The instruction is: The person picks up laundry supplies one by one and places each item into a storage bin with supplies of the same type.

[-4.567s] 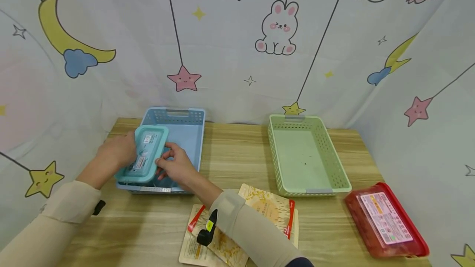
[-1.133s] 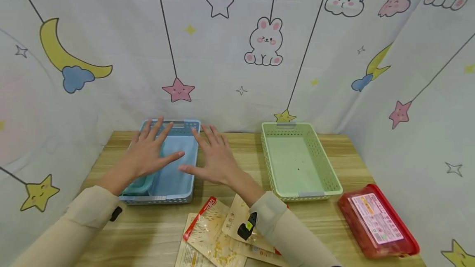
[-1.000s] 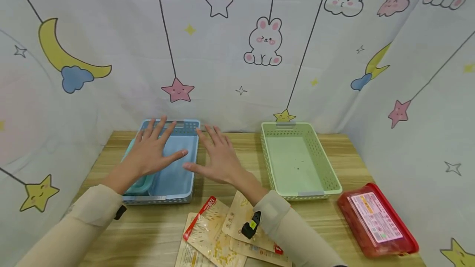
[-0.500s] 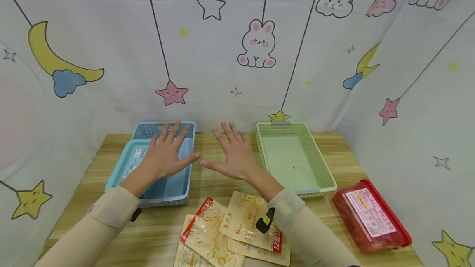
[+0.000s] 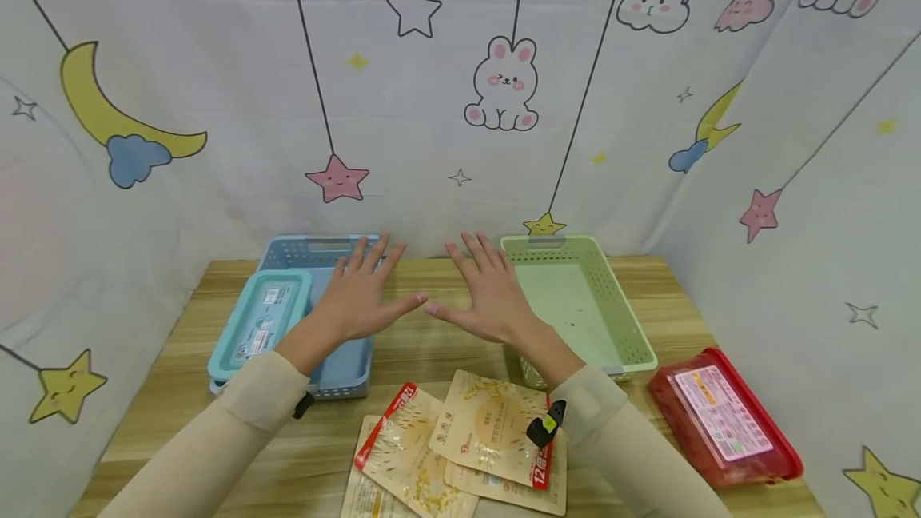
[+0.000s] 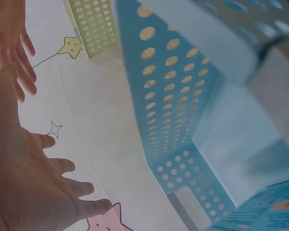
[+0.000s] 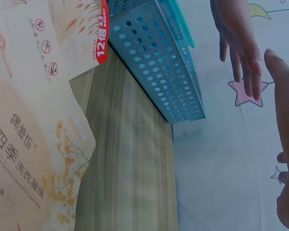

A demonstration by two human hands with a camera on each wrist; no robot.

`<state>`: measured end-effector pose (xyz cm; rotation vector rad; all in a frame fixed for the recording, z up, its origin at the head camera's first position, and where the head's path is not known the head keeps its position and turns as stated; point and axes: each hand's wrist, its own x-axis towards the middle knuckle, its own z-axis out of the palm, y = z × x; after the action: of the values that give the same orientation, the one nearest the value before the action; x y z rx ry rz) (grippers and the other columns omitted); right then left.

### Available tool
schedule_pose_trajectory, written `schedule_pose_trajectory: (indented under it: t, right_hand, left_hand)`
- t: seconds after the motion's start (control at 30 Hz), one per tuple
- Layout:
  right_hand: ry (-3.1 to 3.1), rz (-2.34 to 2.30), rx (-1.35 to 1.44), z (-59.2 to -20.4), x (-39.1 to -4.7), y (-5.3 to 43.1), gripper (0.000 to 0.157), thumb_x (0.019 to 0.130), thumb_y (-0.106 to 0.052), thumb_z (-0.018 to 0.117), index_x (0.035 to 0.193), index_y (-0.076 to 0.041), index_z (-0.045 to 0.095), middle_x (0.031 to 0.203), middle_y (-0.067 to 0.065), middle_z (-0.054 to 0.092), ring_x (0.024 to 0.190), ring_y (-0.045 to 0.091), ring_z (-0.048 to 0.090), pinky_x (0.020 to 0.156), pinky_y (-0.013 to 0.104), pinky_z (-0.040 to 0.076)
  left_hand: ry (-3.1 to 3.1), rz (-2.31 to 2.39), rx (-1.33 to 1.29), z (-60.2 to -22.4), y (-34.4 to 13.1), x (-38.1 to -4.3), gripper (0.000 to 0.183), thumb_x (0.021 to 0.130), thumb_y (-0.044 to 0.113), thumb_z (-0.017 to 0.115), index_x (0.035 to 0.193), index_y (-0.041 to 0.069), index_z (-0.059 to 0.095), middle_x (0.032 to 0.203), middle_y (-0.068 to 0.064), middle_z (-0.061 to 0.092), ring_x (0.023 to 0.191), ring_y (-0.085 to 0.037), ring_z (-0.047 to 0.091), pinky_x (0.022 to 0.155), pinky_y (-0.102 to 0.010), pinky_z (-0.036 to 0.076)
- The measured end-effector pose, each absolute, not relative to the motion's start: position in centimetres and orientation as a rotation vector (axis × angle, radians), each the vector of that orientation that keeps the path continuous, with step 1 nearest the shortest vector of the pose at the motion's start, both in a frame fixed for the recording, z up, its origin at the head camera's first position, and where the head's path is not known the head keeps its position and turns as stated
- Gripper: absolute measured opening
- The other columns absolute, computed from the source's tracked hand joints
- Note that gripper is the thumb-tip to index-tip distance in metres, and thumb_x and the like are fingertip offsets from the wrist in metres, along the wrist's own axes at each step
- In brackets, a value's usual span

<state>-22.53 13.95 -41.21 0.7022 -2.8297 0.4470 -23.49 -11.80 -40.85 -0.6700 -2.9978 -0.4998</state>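
- Head view: the left hand [image 5: 357,300] and the right hand [image 5: 496,302] both have spread fingers and hold nothing.
- The blue basket [image 5: 348,370] lies below the left hand and to its left. The turquoise box [image 5: 269,314] is at the left side of this basket, left of that hand.
- The green basket [image 5: 576,314] is partly behind the right hand and reaches to its right. The bags [image 5: 492,426] lie nearer to the body, between the two wrists.
- I judge the baskets to be light, rather stiff plastic; the rims or handle slots should give a sure hold.
- The box seems stiff and smooth, perhaps slippery; better to hold its two long sides, under the lid. The bags look soft and may bend.
- The left sleeve [image 5: 262,394] hides part of the box's near end; how it rests there, I cannot tell.
- The lower bags are cut off by the bottom edge.
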Motion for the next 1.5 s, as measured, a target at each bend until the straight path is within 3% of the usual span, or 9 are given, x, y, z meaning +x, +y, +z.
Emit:
schedule_pose_trajectory:
  t: [0.03, 0.43, 0.83, 1.13, 1.5]
  right_hand:
    - [-2.823, 0.448, 0.704, -41.1, -22.5, 14.2, 0.117, 0.084, -0.1, 0.02, 0.171, -0.022, 0.021, 0.178, 0.008, 0.012, 0.164, 0.028, 0.0, 0.128, 0.062, 0.008]
    - [-2.819, 0.481, 0.663, -40.8, -22.8, 16.3, 0.114, 0.086, -0.098, 0.026, 0.172, -0.024, 0.018, 0.178, 0.005, 0.011, 0.164, 0.026, 0.0, 0.129, 0.06, 0.01]
    - [-2.788, 0.476, 0.665, -40.6, -22.9, 18.0, 0.114, 0.087, -0.098, 0.024, 0.171, -0.021, 0.021, 0.176, 0.01, 0.019, 0.163, 0.031, 0.009, 0.126, 0.065, 0.018]
    - [-2.733, 0.489, 0.68, -40.0, -22.2, 20.2, 0.11, 0.09, -0.095, 0.029, 0.17, -0.02, 0.026, 0.173, 0.015, 0.028, 0.162, 0.034, 0.014, 0.123, 0.068, 0.022]
    - [-2.748, 0.5, 0.618, -39.7, -21.5, 23.0, 0.106, 0.092, -0.091, 0.036, 0.17, -0.021, 0.025, 0.175, 0.011, 0.024, 0.161, 0.037, 0.017, 0.12, 0.074, 0.024]
  left_hand:
    - [-2.996, -0.503, -0.673, -40.7, -11.6, -23.5, 0.1, 0.099, 0.076, 0.05, 0.172, 0.017, 0.017, 0.178, -0.013, 0.005, 0.161, -0.044, 0.0, 0.123, -0.073, 0.011]
    - [-3.0, -0.547, -0.73, -40.8, -10.1, -23.4, 0.098, 0.099, 0.078, 0.046, 0.172, 0.02, 0.014, 0.178, -0.01, -0.001, 0.162, -0.041, -0.004, 0.123, -0.073, 0.011]
    - [-3.011, -0.553, -0.827, -40.8, -8.8, -23.2, 0.093, 0.102, 0.076, 0.044, 0.172, 0.021, 0.016, 0.178, -0.009, 0.001, 0.161, -0.043, -0.001, 0.123, -0.072, 0.012]
    - [-2.978, -0.577, -0.852, -40.6, -7.6, -23.5, 0.09, 0.103, 0.07, 0.048, 0.171, 0.018, 0.02, 0.177, -0.011, 0.005, 0.161, -0.045, 0.005, 0.123, -0.072, 0.015]
    - [-2.951, -0.641, -0.9, -40.6, -5.7, -23.9, 0.09, 0.103, 0.073, 0.045, 0.172, 0.022, 0.018, 0.178, -0.008, 0.005, 0.162, -0.039, 0.004, 0.124, -0.069, 0.018]
